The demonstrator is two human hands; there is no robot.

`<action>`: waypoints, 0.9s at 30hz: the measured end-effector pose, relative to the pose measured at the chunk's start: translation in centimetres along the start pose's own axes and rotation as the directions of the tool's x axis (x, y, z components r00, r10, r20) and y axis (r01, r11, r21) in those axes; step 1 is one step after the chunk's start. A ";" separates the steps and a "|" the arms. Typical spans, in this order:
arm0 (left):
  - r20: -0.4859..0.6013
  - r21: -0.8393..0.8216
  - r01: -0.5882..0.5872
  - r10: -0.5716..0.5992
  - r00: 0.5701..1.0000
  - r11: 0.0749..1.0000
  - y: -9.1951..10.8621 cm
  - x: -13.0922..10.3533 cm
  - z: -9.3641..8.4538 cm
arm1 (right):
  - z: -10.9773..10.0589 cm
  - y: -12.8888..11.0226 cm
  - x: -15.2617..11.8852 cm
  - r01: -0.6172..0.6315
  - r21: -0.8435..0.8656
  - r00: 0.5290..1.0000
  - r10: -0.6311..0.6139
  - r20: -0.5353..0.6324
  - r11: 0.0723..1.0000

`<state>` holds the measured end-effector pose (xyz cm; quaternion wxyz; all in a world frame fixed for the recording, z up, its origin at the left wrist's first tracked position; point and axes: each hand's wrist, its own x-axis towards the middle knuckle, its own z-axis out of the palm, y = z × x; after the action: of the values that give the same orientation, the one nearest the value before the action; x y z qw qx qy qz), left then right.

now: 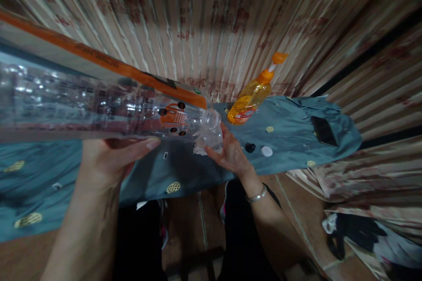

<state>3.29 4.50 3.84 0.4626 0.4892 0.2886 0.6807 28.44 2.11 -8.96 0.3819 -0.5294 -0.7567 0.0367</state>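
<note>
A large clear plastic bottle (141,118) lies nearly level across the left of the view, its neck pointing right. An orange band runs along it, and an orange print shows near the neck. My left hand (110,153) supports it from below, thumb along its side and other fingers hidden. My right hand (232,151) closes around a small clear plastic container (216,138) at the big bottle's mouth. The two overlap here; whether they touch I cannot tell. Close to my right hand, a black cap (250,147) and a white cap (267,151) lie on the cloth.
A pump bottle of orange liquid (245,105) stands behind my right hand. Farther right, a dark phone (324,131) rests on the teal patterned cloth (286,118). Pleated curtains (198,22) hang close behind. Clothes or bags (362,237) lie at lower right.
</note>
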 end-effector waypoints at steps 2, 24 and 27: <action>0.006 -0.014 0.010 -0.009 1.000 1.000 0.0 0.0 -0.1 | 0.1 0.1 0.0 0.014 -0.011 1.000 -0.014 -0.013 1.000; 0.067 -0.016 -0.020 0.021 0.998 1.000 -0.2 0.2 -0.4 | 0.5 0.5 -0.2 0.066 -0.054 0.996 -0.069 -0.059 0.996; 0.064 -0.018 -0.015 0.016 0.998 1.000 -0.2 0.2 -0.3 | 0.5 0.5 -0.2 0.073 -0.057 0.996 -0.076 -0.054 0.996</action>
<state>3.04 4.77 3.59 0.4706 0.5089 0.2637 0.6709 28.59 2.35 -9.64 0.3893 -0.5118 -0.7657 -0.0130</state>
